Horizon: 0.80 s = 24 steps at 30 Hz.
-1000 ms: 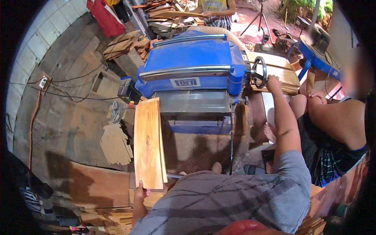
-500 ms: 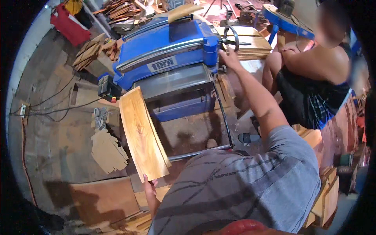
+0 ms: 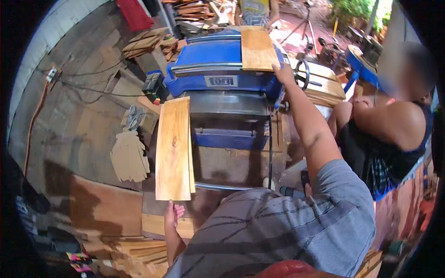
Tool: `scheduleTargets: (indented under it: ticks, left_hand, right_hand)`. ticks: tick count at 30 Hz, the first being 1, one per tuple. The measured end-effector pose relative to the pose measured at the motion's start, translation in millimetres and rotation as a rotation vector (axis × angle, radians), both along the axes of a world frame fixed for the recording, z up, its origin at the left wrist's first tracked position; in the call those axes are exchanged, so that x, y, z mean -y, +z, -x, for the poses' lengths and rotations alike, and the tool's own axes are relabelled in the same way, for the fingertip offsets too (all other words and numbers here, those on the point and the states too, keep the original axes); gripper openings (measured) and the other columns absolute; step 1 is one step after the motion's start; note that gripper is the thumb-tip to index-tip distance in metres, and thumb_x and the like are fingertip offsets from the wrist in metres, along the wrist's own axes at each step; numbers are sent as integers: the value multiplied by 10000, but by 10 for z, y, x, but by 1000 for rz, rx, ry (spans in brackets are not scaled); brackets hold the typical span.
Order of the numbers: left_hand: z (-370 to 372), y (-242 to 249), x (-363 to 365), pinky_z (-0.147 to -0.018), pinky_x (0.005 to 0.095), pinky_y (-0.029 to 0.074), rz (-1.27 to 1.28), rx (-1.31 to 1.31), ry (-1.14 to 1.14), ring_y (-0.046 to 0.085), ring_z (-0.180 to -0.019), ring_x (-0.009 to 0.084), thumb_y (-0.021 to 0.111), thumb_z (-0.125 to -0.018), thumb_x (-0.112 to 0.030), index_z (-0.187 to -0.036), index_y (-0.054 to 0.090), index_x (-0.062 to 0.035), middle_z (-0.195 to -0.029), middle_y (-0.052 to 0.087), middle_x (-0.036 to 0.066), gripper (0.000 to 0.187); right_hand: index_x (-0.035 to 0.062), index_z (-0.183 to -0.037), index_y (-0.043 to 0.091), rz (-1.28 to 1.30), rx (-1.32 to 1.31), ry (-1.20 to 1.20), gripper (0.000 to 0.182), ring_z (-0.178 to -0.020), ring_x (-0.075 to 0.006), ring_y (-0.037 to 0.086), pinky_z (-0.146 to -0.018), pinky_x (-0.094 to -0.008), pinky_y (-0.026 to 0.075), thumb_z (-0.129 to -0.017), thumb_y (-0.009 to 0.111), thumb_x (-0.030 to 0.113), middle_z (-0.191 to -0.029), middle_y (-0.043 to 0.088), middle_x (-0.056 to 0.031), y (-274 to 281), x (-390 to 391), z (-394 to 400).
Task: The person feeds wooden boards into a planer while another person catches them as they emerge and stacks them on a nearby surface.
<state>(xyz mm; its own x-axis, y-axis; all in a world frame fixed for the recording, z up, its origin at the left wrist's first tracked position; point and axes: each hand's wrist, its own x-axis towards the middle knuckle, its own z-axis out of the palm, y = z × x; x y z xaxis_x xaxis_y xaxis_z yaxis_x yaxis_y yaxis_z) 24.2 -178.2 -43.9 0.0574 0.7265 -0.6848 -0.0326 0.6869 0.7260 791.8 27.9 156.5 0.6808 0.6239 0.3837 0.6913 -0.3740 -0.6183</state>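
Note:
A blue thickness planer (image 3: 220,90) with a "torq" label stands ahead. Two stacked wooden boards (image 3: 174,153) reach from its left front side toward me. At their near end is my left hand (image 3: 173,214), thumb at the edge and fingers apart below it. Another wooden board (image 3: 259,50) lies across the planer's top at the right. My right hand (image 3: 284,75) is stretched out to that board's near right corner and grips it, the fingertips partly hidden. Beyond the planer, a person's hand (image 3: 269,26) is at the far end of the same board.
A crank wheel (image 3: 303,74) sticks out right of the planer, beside a stack of boards (image 3: 324,85). A person in a dark sleeveless top (image 3: 394,139) sits at right. A switch box (image 3: 155,88) and cables are at left. Scrap wood (image 3: 199,14) is piled behind.
My view has shifted. A board now lies over the planer's right top, and my right hand has moved from near the crank wheel to its corner. The left hand's fingers no longer wrap the lower boards.

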Motion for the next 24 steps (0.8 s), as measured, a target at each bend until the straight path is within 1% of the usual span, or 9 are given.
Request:
scheduleTargets:
  ticks: [2, 3, 5, 7, 11, 20, 21, 22, 24]
  left_hand:
    - [-283, 147, 239, -704, 346, 534, 45, -4, -39, 658, -793, 249, 484, -918, -578, -944, 552, -40, -900, 665, 162, 543]
    - [-481, 316, 340, -694, 344, 540, 90, -12, -108, 660, -757, 249, 487, -927, -557, -878, 546, -54, -859, 671, 153, 509]
    - [-980, 593, 457, -689, 344, 547, 93, -32, -93, 661, -743, 242, 480, -943, -523, -874, 551, -48, -852, 670, 159, 485]
    - [-1453, 751, 459, -701, 330, 549, 50, 37, -218, 665, -764, 225, 470, -975, -437, -864, 554, -50, -847, 672, 150, 411]
    - [-2345, 966, 276, -731, 281, 544, -258, 93, -254, 669, -816, 178, 466, -1001, -266, -974, 586, -24, -925, 682, 117, 271]
    - [-4224, 1524, -262, -901, 405, 497, -387, 556, -2, 593, -1079, 232, 513, -965, -395, -1322, 428, -42, -1205, 588, 165, 509]
    - [-4356, 1530, -308, -928, 427, 478, -412, 665, 121, 572, -1114, 249, 508, -968, -386, -1341, 411, -45, -1238, 567, 165, 514]
    - [-4422, 1524, -332, -955, 448, 459, -437, 774, 245, 550, -1149, 265, 503, -971, -377, -1360, 394, -48, -1271, 546, 165, 521]
    - [-4282, 1257, -295, -965, 453, 465, -431, 630, 505, 548, -1156, 290, 523, -966, -259, -1360, 381, -40, -1292, 524, 157, 473]
  right_hand:
    - [-49, -1073, 637, 49, -40, -19, 594, -943, -389, 652, -869, -422, 491, -839, 623, 498, -1010, 661, -268, -49, -145, -232]
    - [-46, -981, 651, 9, -39, 21, 567, -788, -338, 678, -738, -424, 533, -843, 630, 503, -924, 673, -240, -111, -219, -355]
    - [-31, -909, 625, 171, -716, 239, 526, -614, -251, 640, -548, -380, 527, -841, 654, 489, -777, 643, -163, 118, -171, -348]
    - [-18, -895, 585, 64, -936, 302, 459, -540, -189, 580, -428, -307, 472, -845, 683, 428, -677, 573, -90, 92, -237, -354]
    - [-13, -954, 578, -19, -972, 517, 310, -511, -128, 545, -398, -244, 416, -899, 651, 283, -684, 600, -81, -127, -219, -390]
    - [45, -1161, 424, -42, -1215, 688, 326, -549, -165, 590, -429, -276, 471, -917, 585, 189, -860, 609, -89, -333, 1516, 1243]
    - [45, -1245, 402, -143, -1357, 926, 383, -627, -191, 626, -491, -292, 511, -925, 569, 172, -967, 622, -117, -528, 1671, 1413]
    - [56, -1327, 370, 97, -1165, 1086, 472, -745, -210, 650, -583, -294, 542, -916, 578, 156, -1081, 609, -124, -782, 1804, 1527]
    - [71, -1378, 353, 189, -1435, 1217, 547, -1011, -215, 597, -783, -365, 535, -909, 598, 212, -1216, 561, -95, -713, 2122, 1765]
